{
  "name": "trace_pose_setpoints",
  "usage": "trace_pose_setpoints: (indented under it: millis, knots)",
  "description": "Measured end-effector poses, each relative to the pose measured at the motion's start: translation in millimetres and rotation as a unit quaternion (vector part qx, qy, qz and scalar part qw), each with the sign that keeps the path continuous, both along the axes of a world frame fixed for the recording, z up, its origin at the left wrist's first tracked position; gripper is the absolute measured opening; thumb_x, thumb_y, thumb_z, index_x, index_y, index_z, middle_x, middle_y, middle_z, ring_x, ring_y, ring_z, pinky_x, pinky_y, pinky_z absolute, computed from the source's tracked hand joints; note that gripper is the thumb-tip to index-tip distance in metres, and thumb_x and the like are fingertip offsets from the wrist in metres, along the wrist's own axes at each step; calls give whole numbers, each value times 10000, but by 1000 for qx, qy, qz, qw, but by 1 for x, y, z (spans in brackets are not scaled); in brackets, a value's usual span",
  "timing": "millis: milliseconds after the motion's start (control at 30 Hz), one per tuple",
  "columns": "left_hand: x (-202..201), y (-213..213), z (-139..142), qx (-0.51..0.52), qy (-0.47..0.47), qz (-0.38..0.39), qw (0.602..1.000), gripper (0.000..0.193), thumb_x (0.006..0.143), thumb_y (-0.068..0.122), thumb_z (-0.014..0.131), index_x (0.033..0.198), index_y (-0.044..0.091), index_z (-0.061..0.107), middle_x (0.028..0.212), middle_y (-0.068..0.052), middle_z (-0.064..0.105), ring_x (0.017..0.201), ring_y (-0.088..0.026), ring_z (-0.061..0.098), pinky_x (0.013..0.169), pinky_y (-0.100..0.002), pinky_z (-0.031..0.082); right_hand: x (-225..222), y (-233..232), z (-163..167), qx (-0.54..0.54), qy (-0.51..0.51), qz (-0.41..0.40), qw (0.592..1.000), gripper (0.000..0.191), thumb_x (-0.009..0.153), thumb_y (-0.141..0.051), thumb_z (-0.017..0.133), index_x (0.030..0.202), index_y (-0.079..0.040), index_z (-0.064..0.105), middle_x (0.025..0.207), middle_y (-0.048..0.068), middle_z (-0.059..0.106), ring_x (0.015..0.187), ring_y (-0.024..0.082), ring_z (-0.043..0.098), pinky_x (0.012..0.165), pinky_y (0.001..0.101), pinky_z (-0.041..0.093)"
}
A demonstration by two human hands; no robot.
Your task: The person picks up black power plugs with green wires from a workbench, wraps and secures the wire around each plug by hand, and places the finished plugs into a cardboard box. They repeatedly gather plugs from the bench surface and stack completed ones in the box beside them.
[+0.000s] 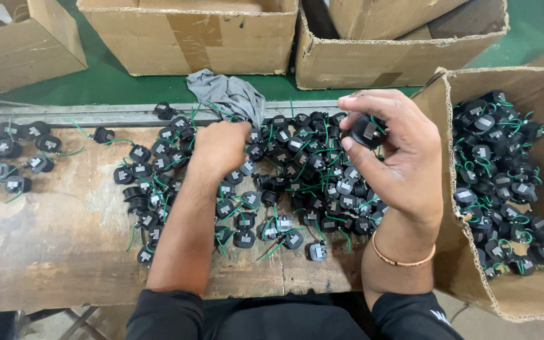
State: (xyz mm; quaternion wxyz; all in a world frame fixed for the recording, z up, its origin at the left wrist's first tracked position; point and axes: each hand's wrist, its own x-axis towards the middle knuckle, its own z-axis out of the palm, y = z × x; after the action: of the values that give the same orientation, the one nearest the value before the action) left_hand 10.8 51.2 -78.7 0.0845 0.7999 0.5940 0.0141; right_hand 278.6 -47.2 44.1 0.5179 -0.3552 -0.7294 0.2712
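One small black round plastic part (368,131) is pinched in the right hand (398,151); the left hand (221,148) is closed among the heaped black parts with tangled green wires (297,182), where neighbours could be snagged and dragged off the worn wooden bench (51,239).

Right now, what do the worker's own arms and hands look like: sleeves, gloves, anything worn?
Both hands are bare, no gloves. The left hand has nothing on its wrist. The right hand has a thin copper-coloured bangle at the wrist. Forearms are uncovered; black sleeves are pushed up near the elbows, the right one with a small white mark.
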Motion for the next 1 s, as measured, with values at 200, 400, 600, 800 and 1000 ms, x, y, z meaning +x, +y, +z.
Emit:
trace_pose_setpoints:
  millis: [200,400,600,800,1000]
  knots:
    - [-6,-16,35,-16,-32,3,999,246,710,184,806,954,207,789,893,-132,753,909,-357,715,762,-494,552,0,-1,5,7,-37,-17,999,388,915,130,711,1279,14,648,1228,117,640,1043,133,656,892,233,520]
    - [-15,-62,100,87,-223,-50,969,206,801,170,783,1005,151,759,827,-87,767,791,-329,728,684,-446,537,-5,13,6,4,-166,44,985,608,830,62,764,1399,-14,564,1263,109,682,1003,219,663,922,325,549]
    - [5,-85,119,239,-406,-183,863,181,883,47,797,1042,81,717,946,-70,758,848,-262,752,750,-344,581,-32,24,-17,-31,-205,137,969,821,721,-57,857,1451,-4,484,1267,158,669,1101,339,669,903,395,542]
    - [26,-86,108,295,-502,-171,795,192,956,-19,778,1117,49,699,1069,-77,777,956,-216,793,815,-296,630,-37,24,-30,-56,-136,176,973,519,834,-42,837,1304,-13,620,1179,153,719,1072,297,709,922,361,558]
    - [21,-86,104,155,-577,-212,773,196,1044,-31,666,1221,49,689,1212,-97,761,1128,-193,766,1058,-317,597,-20,21,-20,-78,-110,117,984,415,834,-48,829,1204,8,648,940,127,649,832,244,590,759,342,507]
